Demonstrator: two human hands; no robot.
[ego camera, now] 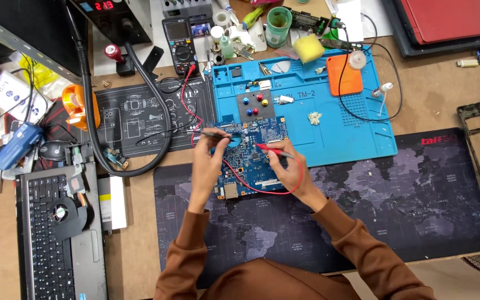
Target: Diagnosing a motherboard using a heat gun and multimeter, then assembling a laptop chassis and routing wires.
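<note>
Circuit board (251, 158) lies mid-counter, both probes on it; left hand (206, 161) grips the black probe (215, 134), right hand (287, 169) the red probe (273, 149); multimeter (180, 44) near the far edge; probing seems underway, unfinished.

Glossy blue circuit board (251, 158) on matt cloth mat (362, 205), wooden desk (140, 222).

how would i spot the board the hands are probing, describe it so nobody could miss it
Start at the bright blue work mat at the top middle of the desk. At its lower left edge, lapping onto the dark map mat, lies the blue circuit board. It alone sits between both hands, a probe touching it from each side.
</note>
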